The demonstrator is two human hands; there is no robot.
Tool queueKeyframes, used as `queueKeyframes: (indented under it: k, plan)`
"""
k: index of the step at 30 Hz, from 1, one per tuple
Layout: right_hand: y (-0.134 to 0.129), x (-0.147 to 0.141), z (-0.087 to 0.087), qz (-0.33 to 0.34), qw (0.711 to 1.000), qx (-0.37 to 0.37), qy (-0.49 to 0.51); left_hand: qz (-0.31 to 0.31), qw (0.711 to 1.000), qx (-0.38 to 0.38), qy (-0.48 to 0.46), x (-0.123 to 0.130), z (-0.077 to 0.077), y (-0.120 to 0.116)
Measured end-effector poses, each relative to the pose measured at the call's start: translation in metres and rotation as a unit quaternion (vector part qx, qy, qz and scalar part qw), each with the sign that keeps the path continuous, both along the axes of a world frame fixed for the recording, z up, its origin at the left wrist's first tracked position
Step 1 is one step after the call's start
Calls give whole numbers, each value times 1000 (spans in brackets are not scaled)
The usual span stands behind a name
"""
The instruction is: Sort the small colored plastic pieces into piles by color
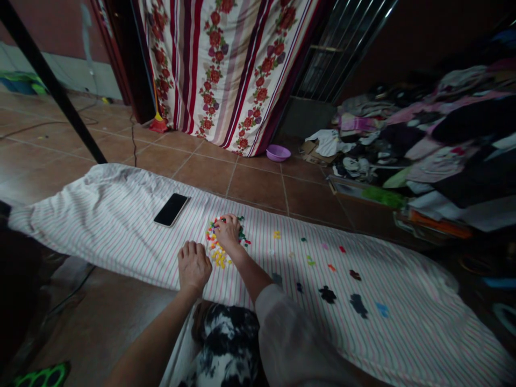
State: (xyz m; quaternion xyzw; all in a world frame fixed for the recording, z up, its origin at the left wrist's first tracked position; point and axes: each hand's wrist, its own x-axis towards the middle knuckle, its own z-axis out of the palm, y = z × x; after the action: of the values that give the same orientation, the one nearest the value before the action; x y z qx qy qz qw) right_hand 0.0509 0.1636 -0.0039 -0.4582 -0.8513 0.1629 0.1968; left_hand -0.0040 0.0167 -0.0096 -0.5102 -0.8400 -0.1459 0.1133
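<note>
Brown floor tiles (258, 183) beyond. Head view: on a white cloth with thin stripes (161, 258), reaching into a mixed heap of small bright pieces (220, 260) with the right hand (228, 230), fingertips lowered, grip impossible to tell; resting the left hand (194, 264) nearby, fingers curled, contents hidden. Seemingly picking; calls for a light pinch.

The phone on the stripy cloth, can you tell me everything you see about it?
The phone is a flat rectangle with a dark, smooth, glassy-looking front and a thin, pale edge. Its screen shows no picture. It lies face up, at a slant, on the striped cloth, left of the colourful bits. Only the cloth touches it.
</note>
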Motion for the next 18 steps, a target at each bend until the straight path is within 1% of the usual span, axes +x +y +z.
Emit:
queueKeyframes:
  k: [6, 13, 18]
  plan:
    - [-3, -1, -1, 5, 1000, -8, 10, 1, 1000, -3, 1, 0, 0, 0]
    - [-11, 11, -11, -1, 999, -5, 52, 1, 1000, 4, -3, 1, 0, 0]
    - [-9, 17, -12, -15, 998, -4, 60, 3, 1000, 3, -4, 1, 1, 0]
